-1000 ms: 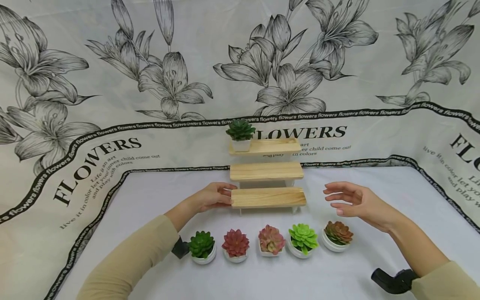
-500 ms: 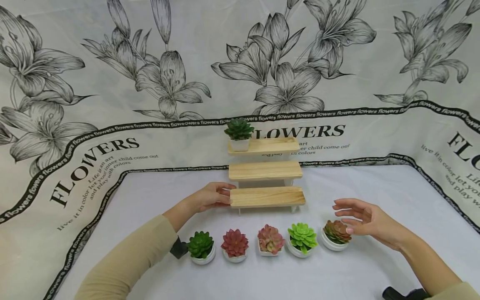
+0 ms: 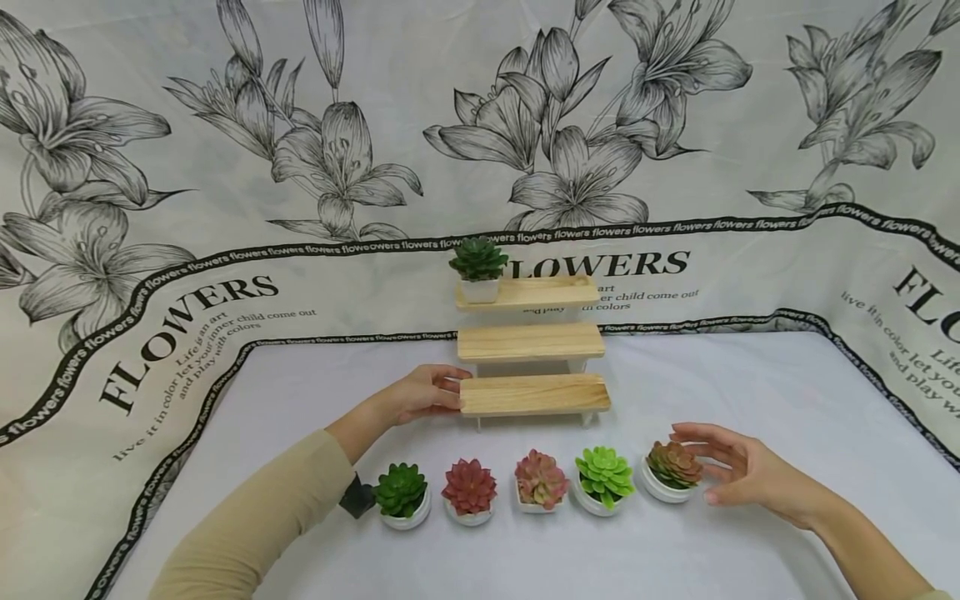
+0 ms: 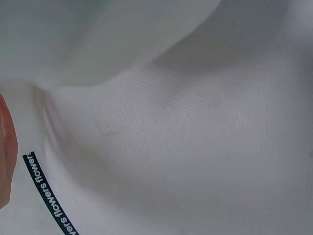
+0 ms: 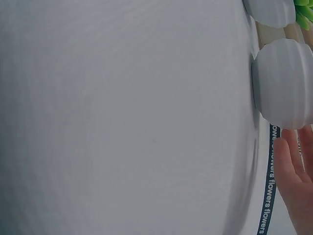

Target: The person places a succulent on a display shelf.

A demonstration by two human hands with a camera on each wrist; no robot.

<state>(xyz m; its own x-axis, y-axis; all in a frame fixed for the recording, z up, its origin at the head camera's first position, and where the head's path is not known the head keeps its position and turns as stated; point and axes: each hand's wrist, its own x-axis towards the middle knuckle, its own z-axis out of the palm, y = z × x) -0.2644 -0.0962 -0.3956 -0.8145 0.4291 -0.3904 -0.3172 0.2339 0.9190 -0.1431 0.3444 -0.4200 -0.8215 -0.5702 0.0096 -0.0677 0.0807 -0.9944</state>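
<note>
Reaching for the end pot of a row of five potted succulents, with the other hand steadying the wooden stand.

The right hand (image 3: 738, 475) lies just beside the brown succulent (image 3: 673, 463), fingers relaxed and spread round its white pot (image 5: 283, 83) without yet closing; the step in hand appears to be the grasp, and the next move calls for the fingers to close on the pot's sides, below the leaves. The left hand (image 3: 422, 392) rests against the left end of the stand's lowest shelf (image 3: 534, 394), fingers lightly curved along its edge. The plant has reddish-brown rosette leaves and stands upright at the right end of the row, in front of the stand, on the white tablecloth (image 3: 787, 392).
</note>
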